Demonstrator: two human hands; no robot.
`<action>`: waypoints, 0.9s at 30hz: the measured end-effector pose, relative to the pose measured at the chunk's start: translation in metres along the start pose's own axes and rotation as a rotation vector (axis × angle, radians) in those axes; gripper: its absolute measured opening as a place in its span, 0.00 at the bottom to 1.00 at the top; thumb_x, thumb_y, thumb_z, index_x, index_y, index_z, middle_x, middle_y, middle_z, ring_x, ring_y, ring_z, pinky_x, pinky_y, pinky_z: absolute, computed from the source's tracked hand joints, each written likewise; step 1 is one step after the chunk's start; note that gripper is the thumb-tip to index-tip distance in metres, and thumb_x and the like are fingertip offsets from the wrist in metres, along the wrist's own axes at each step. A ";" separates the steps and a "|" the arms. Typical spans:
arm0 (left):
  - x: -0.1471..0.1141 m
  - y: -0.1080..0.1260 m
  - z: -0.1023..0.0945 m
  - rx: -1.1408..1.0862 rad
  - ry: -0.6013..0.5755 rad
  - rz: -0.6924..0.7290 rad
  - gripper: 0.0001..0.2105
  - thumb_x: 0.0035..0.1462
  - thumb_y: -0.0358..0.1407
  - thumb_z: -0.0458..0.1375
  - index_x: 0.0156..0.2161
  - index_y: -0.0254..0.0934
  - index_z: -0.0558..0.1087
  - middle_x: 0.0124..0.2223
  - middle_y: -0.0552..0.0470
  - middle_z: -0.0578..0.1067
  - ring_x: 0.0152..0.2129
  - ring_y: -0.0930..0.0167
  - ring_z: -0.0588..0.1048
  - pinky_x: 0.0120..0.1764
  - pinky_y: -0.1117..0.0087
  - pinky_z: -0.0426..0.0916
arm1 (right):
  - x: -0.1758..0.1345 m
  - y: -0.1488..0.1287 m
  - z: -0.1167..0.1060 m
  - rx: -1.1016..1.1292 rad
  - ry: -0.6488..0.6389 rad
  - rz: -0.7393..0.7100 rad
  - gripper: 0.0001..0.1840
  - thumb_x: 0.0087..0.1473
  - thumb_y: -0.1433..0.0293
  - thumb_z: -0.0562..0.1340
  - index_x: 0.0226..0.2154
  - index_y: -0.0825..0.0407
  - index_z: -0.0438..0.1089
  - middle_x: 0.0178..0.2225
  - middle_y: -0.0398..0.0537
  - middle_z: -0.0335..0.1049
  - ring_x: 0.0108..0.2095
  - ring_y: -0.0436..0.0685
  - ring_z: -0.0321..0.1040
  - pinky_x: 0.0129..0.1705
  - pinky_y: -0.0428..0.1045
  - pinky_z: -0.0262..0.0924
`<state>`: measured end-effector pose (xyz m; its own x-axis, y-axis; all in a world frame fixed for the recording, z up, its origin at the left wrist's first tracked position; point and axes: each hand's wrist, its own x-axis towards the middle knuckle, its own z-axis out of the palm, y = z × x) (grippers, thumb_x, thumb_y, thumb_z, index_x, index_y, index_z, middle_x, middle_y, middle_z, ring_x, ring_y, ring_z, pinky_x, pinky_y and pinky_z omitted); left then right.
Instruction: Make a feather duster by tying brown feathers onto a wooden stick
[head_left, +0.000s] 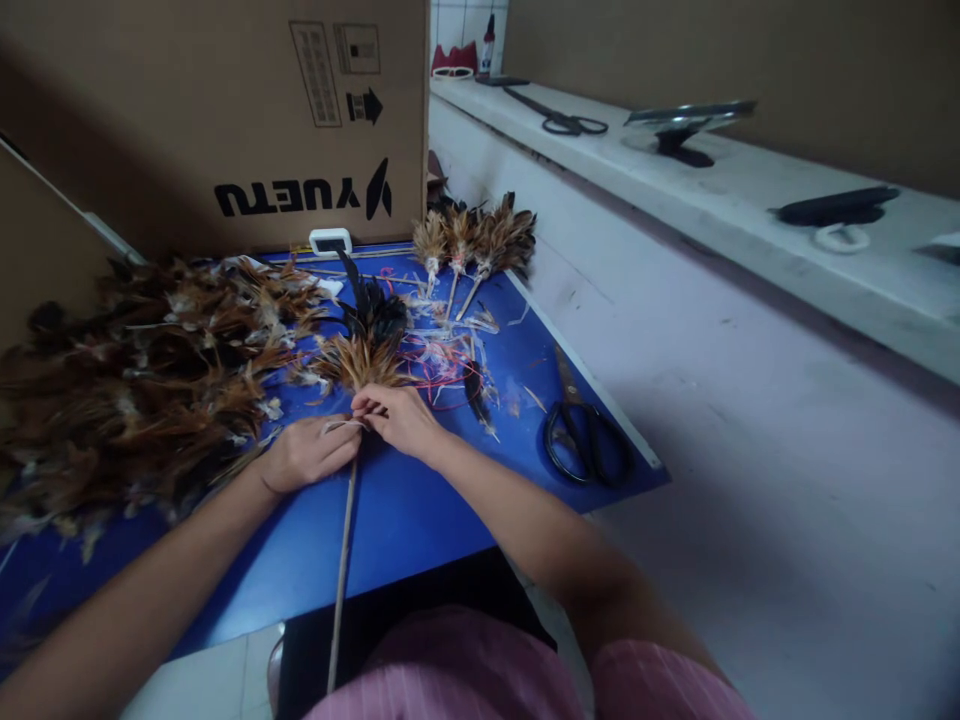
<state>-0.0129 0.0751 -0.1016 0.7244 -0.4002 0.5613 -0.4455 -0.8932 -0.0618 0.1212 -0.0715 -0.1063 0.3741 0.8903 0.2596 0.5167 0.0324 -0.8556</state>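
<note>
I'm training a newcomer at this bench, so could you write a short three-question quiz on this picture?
1. True or false: the scissors on the blue tabletop are untouched by either hand.
2. Where is the big feather pile?
A) On the ledge
B) To the left of the left hand
C) Underneath the scissors
3. Fill in: the left hand and right hand meet at the stick, just below its bunched ____.

Key: 1. True. 2. B. 3. Feathers.

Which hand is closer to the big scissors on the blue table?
Right. The right hand is to the left of the scissors; the left hand is even farther left.
</note>
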 end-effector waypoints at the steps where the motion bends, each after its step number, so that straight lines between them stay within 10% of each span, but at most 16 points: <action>1: 0.000 0.000 0.000 0.008 0.020 0.012 0.08 0.59 0.29 0.53 0.40 0.37 0.74 0.35 0.48 0.79 0.36 0.68 0.78 0.39 0.70 0.74 | 0.000 0.000 0.000 0.017 -0.005 0.011 0.11 0.51 0.80 0.58 0.36 0.50 0.68 0.34 0.41 0.73 0.37 0.48 0.71 0.42 0.44 0.63; 27: 0.004 0.003 0.004 0.089 0.225 -0.090 0.04 0.55 0.27 0.59 0.37 0.35 0.73 0.32 0.49 0.80 0.32 0.71 0.79 0.37 0.74 0.73 | -0.002 0.003 0.013 0.219 0.106 -0.015 0.12 0.50 0.76 0.57 0.37 0.48 0.56 0.35 0.39 0.67 0.32 0.48 0.72 0.36 0.45 0.65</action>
<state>-0.0093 0.0700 -0.1025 0.6194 -0.2714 0.7367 -0.3290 -0.9417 -0.0704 0.1124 -0.0675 -0.1155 0.4528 0.8365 0.3085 0.3475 0.1531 -0.9251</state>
